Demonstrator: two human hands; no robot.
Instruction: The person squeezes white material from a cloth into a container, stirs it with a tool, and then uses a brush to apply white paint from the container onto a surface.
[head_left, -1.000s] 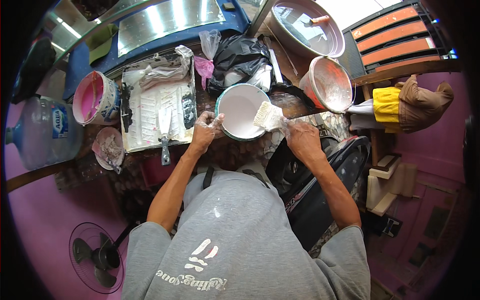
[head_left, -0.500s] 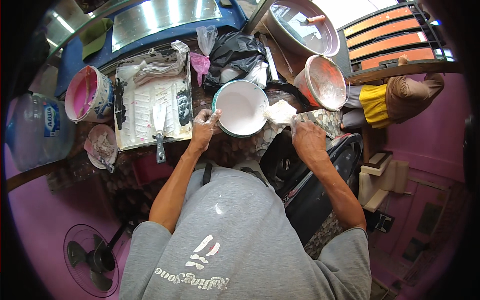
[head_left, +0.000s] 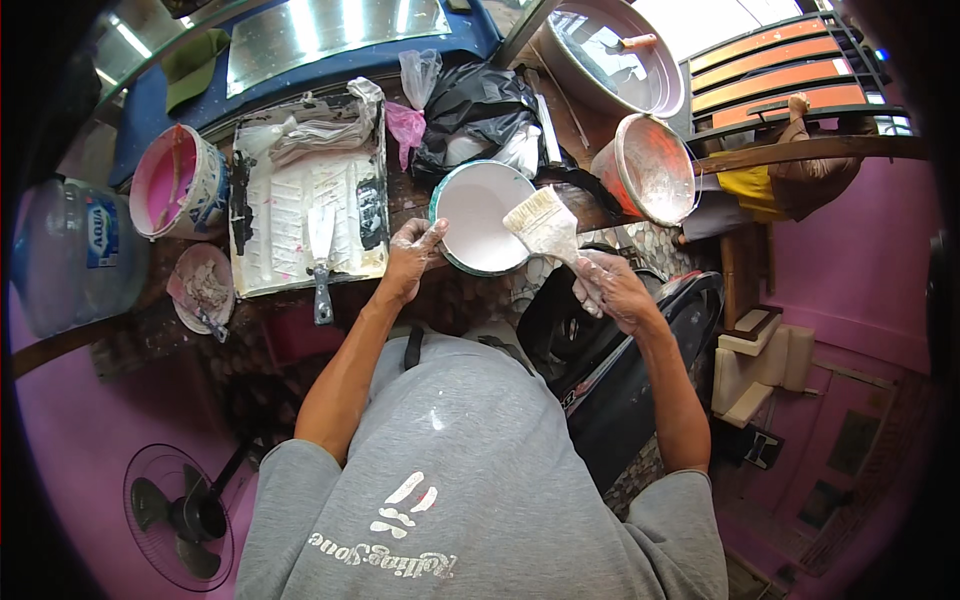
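Note:
My left hand (head_left: 414,258) grips the near left rim of a round paint bucket (head_left: 484,268) with a green edge. Pale, whitish paint (head_left: 480,215) shows inside it. In my right hand (head_left: 612,288) is a wide paintbrush (head_left: 545,226), its flat face turned up and its bristles over the bucket's right rim. White paint smears the brush and my fingers. Left of the bucket lies a paint tray (head_left: 262,285) coated in white, with a putty knife (head_left: 321,255) resting on it.
A pink-stained bucket (head_left: 215,190), a small bowl (head_left: 185,310) and a large water bottle (head_left: 75,260) stand at the left. Behind are a black plastic bag (head_left: 475,105), an orange-stained bucket (head_left: 625,150) and a big basin (head_left: 672,85). Another person (head_left: 810,185) is at the right.
My right hand has turned the brush over, bringing its bristles left above the bucket's rim. My left hand stays on the bucket. The other person has shifted, one arm raised.

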